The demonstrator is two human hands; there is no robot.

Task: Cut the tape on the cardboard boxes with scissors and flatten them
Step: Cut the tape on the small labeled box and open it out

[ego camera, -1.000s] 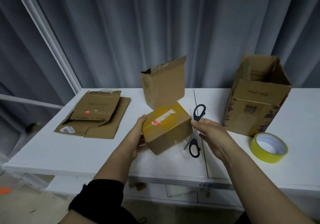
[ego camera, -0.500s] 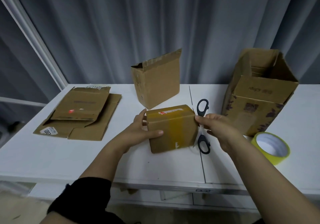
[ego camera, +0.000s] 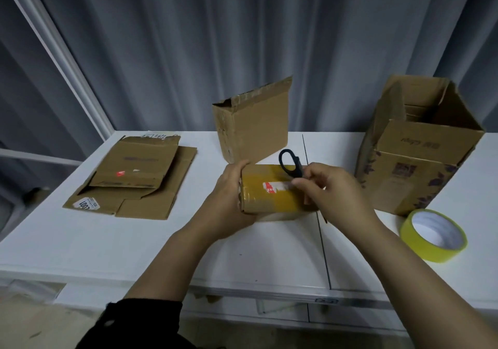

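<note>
- Forearms reach in from the lower edge over a white table [ego camera: 107,241]; the left one wears a dark sleeve.
- Yellow tape roll [ego camera: 433,235] lies on the table at the near right.
- Left hand [ego camera: 229,203] grips the left end of a small taped cardboard box [ego camera: 272,195], thumb over its top edge, holding it on the table near the front middle.
- Right hand [ego camera: 336,195] is curled round black scissors [ego camera: 289,164] at the box's right end. One handle loop sticks up above the fingers. The blades are hidden, so open or closed cannot be told.
- Yellowish tape covers the box's top face, uncut as far as can be seen.
- Step in hand, by judgement: readying the scissors for the first cut on this box. The next move calls for a blade tip set on the tape seam while the left hand steadies the box clear of the blade.
- Farther back: flattened cardboard [ego camera: 134,179] on the left, an upright open box [ego camera: 253,127] in the middle, a larger open box [ego camera: 417,154] on the right.
- Grey curtain [ego camera: 188,38] hangs behind.
</note>
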